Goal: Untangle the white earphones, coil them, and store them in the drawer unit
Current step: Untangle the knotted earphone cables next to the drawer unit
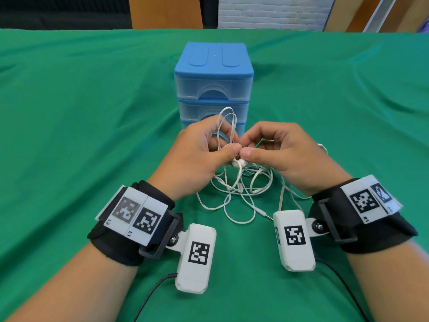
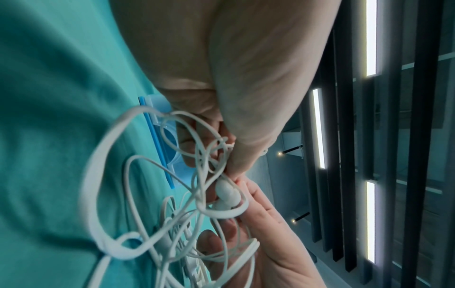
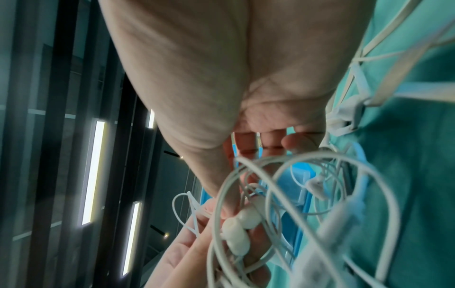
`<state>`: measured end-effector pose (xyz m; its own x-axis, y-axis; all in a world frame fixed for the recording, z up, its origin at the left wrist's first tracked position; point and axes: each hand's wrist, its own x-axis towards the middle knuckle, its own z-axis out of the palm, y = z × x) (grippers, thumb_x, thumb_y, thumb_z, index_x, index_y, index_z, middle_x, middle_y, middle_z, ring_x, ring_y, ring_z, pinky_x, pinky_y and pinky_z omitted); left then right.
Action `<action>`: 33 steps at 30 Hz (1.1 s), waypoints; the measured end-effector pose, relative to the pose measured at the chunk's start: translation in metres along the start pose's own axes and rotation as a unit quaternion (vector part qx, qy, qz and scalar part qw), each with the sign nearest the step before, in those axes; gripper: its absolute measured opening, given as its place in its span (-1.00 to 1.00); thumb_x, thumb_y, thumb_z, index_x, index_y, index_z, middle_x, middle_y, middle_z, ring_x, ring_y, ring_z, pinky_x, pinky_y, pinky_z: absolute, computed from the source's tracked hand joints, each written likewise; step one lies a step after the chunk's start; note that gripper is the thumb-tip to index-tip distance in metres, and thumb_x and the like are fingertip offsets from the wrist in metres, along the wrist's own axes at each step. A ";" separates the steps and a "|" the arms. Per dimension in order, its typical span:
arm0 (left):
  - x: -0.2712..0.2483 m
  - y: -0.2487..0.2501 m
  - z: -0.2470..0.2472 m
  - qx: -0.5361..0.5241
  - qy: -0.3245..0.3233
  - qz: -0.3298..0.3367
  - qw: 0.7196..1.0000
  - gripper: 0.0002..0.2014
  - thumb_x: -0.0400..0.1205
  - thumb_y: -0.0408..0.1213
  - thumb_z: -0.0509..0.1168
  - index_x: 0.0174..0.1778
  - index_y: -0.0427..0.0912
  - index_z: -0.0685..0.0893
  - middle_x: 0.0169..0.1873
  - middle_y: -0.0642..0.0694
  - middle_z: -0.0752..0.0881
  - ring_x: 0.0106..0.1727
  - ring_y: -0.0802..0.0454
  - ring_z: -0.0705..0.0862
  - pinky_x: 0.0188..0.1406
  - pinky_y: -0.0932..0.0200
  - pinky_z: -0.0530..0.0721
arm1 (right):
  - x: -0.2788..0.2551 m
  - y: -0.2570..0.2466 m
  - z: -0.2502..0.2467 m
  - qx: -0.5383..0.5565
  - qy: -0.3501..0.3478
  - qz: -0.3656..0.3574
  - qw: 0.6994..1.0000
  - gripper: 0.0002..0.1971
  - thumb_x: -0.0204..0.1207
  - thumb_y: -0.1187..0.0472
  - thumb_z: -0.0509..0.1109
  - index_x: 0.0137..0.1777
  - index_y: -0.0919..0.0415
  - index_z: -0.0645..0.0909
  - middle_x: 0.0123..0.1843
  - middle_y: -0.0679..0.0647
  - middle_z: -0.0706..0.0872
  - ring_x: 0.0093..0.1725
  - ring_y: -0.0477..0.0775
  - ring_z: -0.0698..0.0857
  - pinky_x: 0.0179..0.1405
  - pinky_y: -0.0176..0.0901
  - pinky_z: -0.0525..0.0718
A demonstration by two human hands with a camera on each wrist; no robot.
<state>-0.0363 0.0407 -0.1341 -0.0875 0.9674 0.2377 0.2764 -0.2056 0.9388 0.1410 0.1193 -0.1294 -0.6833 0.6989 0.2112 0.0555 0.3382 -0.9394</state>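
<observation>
Your left hand (image 1: 197,159) and right hand (image 1: 285,154) are bare. Each wrist carries a black strap with white fiducial-marker plates and a white, black-cabled camera housing on a screwed bracket.

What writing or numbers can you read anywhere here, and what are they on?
"L1": left wristband, under a square code tag.
"L2": same band, under the paler tag; blurred, so less sure.
"R1": right wristband; small, likely reading.
The square code tags hold patterns, not words.
The drawer unit and earphones show no writing.
</observation>
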 end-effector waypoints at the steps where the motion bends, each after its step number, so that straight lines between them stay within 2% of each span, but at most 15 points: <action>1: 0.000 0.000 0.000 -0.001 -0.002 0.000 1.000 -0.91 0.65 -0.45 0.42 -0.05 -0.26 0.62 -0.31 -0.33 0.82 -0.30 -0.03 0.79 -0.13 0.08 0.73 | 0.000 0.000 0.000 0.000 -0.003 0.003 1.000 -0.87 0.46 0.24 0.57 -0.06 0.25 0.74 -0.02 0.54 0.68 -0.13 0.25 0.61 0.04 0.21 0.54; 3: 0.000 0.001 0.000 -0.017 -0.005 -0.004 1.000 -0.92 0.66 -0.47 0.41 -0.04 -0.27 0.62 -0.23 -0.40 0.82 -0.25 -0.09 0.78 -0.13 0.10 0.71 | -0.001 -0.002 0.001 0.007 -0.008 0.008 1.000 -0.85 0.46 0.23 0.58 -0.08 0.28 0.71 -0.10 0.47 0.71 -0.13 0.20 0.61 0.04 0.18 0.54; 5: 0.000 0.002 0.001 -0.043 -0.007 -0.007 0.999 -0.92 0.66 -0.50 0.40 -0.05 -0.29 0.63 -0.19 -0.43 0.79 -0.21 -0.12 0.73 -0.12 0.13 0.69 | -0.002 -0.003 0.000 0.018 -0.012 0.012 1.000 -0.80 0.45 0.20 0.56 -0.08 0.34 0.68 -0.16 0.32 0.70 -0.14 0.15 0.59 0.01 0.11 0.54; 7: 0.001 0.003 0.002 -0.068 -0.005 -0.006 0.998 -0.93 0.65 -0.52 0.39 -0.06 -0.31 0.64 -0.22 -0.32 0.74 -0.21 -0.06 0.69 -0.13 0.20 0.68 | -0.002 -0.004 0.000 0.018 -0.010 0.007 1.000 -0.80 0.46 0.20 0.52 -0.09 0.36 0.67 -0.18 0.22 0.70 -0.18 0.10 0.59 -0.07 -0.04 0.56; 9: 0.001 0.004 0.002 -0.082 0.000 -0.005 0.997 -0.93 0.64 -0.54 0.40 -0.07 -0.32 0.65 -0.27 -0.20 0.72 -0.26 0.05 0.68 -0.18 0.30 0.66 | -0.001 -0.004 -0.001 0.020 0.002 0.002 1.000 -0.90 0.52 0.30 0.51 -0.12 0.34 0.67 -0.24 0.12 0.70 -0.27 0.03 0.58 -0.21 -0.23 0.57; 10: 0.001 0.005 0.002 -0.089 0.004 -0.005 0.996 -0.92 0.63 -0.54 0.40 -0.08 -0.32 0.65 -0.31 -0.14 0.71 -0.30 0.10 0.67 -0.21 0.33 0.64 | -0.001 -0.004 -0.001 0.030 0.010 0.004 0.999 -0.93 0.54 0.35 0.50 -0.13 0.33 0.67 -0.25 0.10 0.69 -0.31 0.04 0.56 -0.27 -0.25 0.56; 14: 0.002 0.006 0.002 -0.110 0.033 -0.004 0.993 -0.87 0.61 -0.53 0.42 -0.13 -0.22 0.65 -0.36 -0.08 0.71 -0.34 0.15 0.66 -0.27 0.33 0.59 | 0.000 -0.005 -0.002 0.061 0.015 0.023 0.998 -0.92 0.50 0.28 0.48 -0.17 0.24 0.64 -0.25 0.18 0.63 -0.33 0.08 0.54 -0.26 0.00 0.39; 17: 0.002 0.005 0.001 -0.139 0.057 -0.005 0.989 -0.85 0.59 -0.50 0.45 -0.14 -0.18 0.65 -0.34 -0.06 0.73 -0.31 0.10 0.66 -0.24 0.28 0.60 | -0.001 -0.009 -0.003 0.065 -0.014 0.025 0.997 -0.93 0.51 0.24 0.41 -0.17 0.21 0.60 -0.24 0.17 0.57 -0.33 0.02 0.50 -0.26 -0.04 0.33; 21: 0.002 0.004 0.001 -0.164 0.052 -0.006 0.985 -0.90 0.62 -0.48 0.43 -0.11 -0.21 0.67 -0.28 -0.13 0.78 -0.26 0.01 0.69 -0.15 0.20 0.66 | -0.004 -0.012 -0.004 0.062 -0.047 0.001 0.997 -0.92 0.50 0.29 0.43 -0.13 0.26 0.57 -0.22 0.13 0.60 -0.24 0.11 0.48 -0.24 -0.15 0.44; 23: 0.002 0.003 0.001 -0.147 0.059 0.001 0.987 -0.93 0.62 -0.47 0.43 -0.09 -0.29 0.66 -0.25 -0.19 0.79 -0.24 -0.02 0.72 -0.14 0.16 0.69 | -0.005 -0.012 -0.005 0.045 -0.057 -0.009 0.997 -0.86 0.46 0.31 0.52 -0.10 0.26 0.59 -0.16 0.11 0.63 -0.18 0.12 0.53 -0.13 -0.07 0.56; 25: 0.002 0.002 0.002 -0.129 0.068 0.009 0.989 -0.87 0.61 -0.47 0.45 -0.04 -0.41 0.63 -0.22 -0.23 0.79 -0.23 -0.05 0.73 -0.14 0.12 0.72 | -0.005 -0.011 -0.004 0.004 -0.063 -0.022 0.998 -0.79 0.41 0.31 0.60 -0.09 0.26 0.61 -0.14 0.07 0.66 -0.17 0.11 0.55 -0.09 0.07 0.58; 28: 0.002 0.003 0.003 -0.122 0.070 0.014 0.990 -0.89 0.60 -0.46 0.45 -0.07 -0.35 0.64 -0.25 -0.22 0.78 -0.24 -0.02 0.73 -0.19 0.15 0.72 | -0.004 -0.012 0.000 -0.001 -0.029 -0.034 0.999 -0.77 0.39 0.34 0.63 -0.12 0.37 0.61 -0.20 0.10 0.71 -0.22 0.09 0.64 -0.13 0.05 0.65; 31: 0.001 0.006 0.004 -0.117 0.054 0.016 0.991 -0.91 0.62 -0.51 0.43 -0.09 -0.28 0.65 -0.30 -0.16 0.75 -0.31 0.04 0.71 -0.24 0.22 0.67 | -0.003 -0.012 0.000 0.021 0.039 -0.042 0.998 -0.79 0.44 0.34 0.57 -0.16 0.44 0.59 -0.33 0.09 0.74 -0.34 0.02 0.67 -0.27 -0.19 0.68; 33: 0.001 0.007 0.005 -0.108 0.041 0.019 0.993 -0.90 0.62 -0.52 0.42 -0.08 -0.28 0.66 -0.29 -0.16 0.74 -0.33 0.01 0.75 -0.25 0.21 0.64 | -0.001 -0.010 -0.001 0.013 0.076 -0.041 0.996 -0.81 0.49 0.36 0.56 -0.19 0.45 0.60 -0.38 0.12 0.74 -0.44 0.01 0.65 -0.38 -0.26 0.64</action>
<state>-0.0298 0.0407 -0.1285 -0.1615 0.9447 0.2854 0.0691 -0.2777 0.9582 0.1421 0.1154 -0.1198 -0.5665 0.7580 0.3234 -0.0152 0.3828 -0.9237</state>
